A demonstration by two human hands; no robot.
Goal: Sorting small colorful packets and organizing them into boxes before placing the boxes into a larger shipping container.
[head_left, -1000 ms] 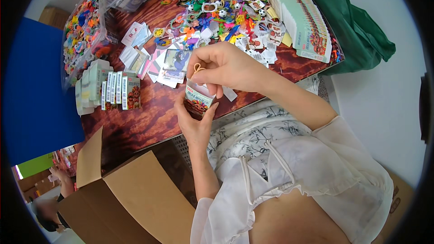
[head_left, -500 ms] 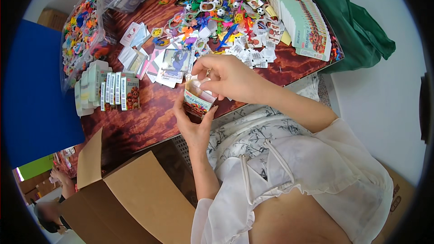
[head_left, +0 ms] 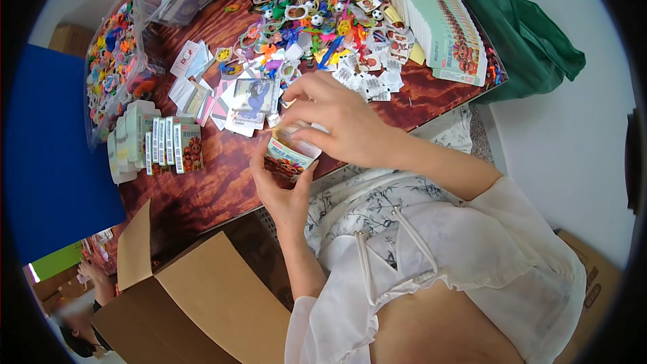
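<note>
My left hand [head_left: 282, 195] is wrapped around a small printed carton [head_left: 288, 160] with a pale green and red front, held tilted near the table's front edge. The carton's top is open. Above that opening is my right hand [head_left: 347, 125], its fingers bent and thumb at the carton's mouth. What its fingertips hold, if anything, is mostly hidden. Just beyond lie loose cards [head_left: 253, 98], one with a purple figure on top. A wide heap of small colourful plastic toys [head_left: 317, 20] spreads behind, with small white printed packets [head_left: 367, 81] at its near side.
Several filled-looking cartons [head_left: 189, 145] stand at left, beside a clear bag of toys [head_left: 114, 61]. A long row of flat cartons [head_left: 438, 34] lines the far right, next to green cloth [head_left: 519, 40]. An open cardboard box [head_left: 216, 290] stands below the table; another person's arm [head_left: 100, 283] shows lower left.
My right hand has shifted slightly left and its fingers have moved over the carton's opening. My left hand still holds the carton. The whole view has shifted a little.
</note>
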